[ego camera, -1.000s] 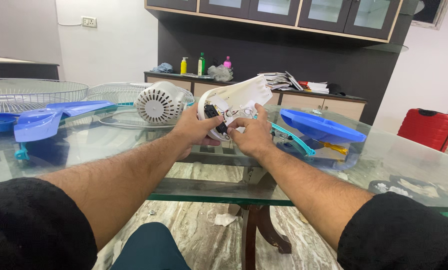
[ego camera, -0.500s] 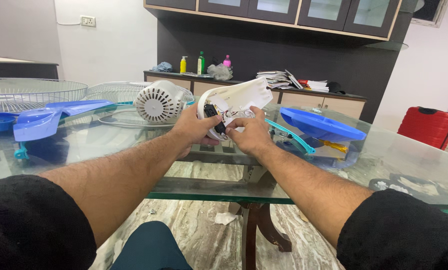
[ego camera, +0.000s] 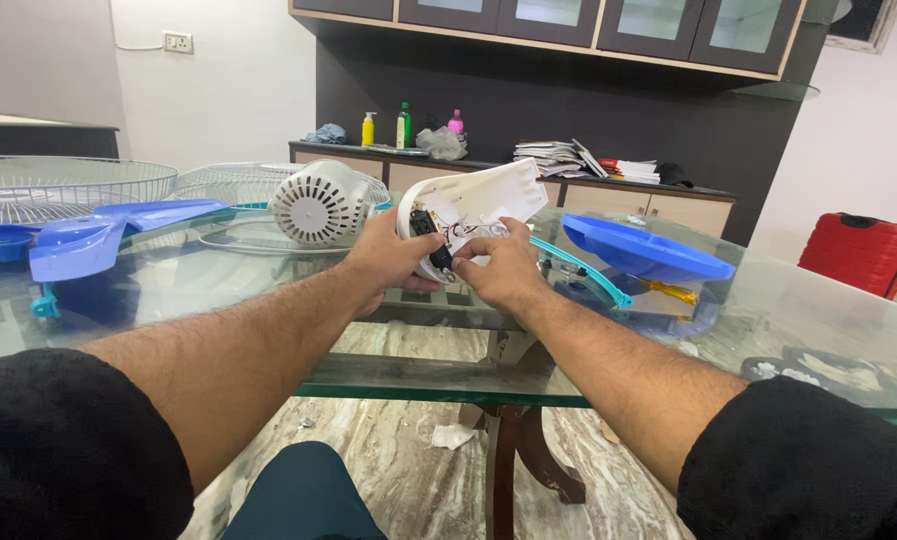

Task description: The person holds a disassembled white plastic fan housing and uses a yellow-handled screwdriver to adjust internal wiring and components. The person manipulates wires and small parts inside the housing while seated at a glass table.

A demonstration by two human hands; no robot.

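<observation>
Holding the white plastic fan housing above the glass worktop, the left hand clamps its rim while the right hand pinches the thin wires inside. Tugging could snap a wire; a slip could crack the glass. Behind the housing, small coloured bottles show no contents.

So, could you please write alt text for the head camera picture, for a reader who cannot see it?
Two bare hands, left hand and right hand, hold a white plastic fan housing with wires showing, above a glass table. On the table lie a white motor cover, blue fan blades, a blue base and wire grilles.
</observation>
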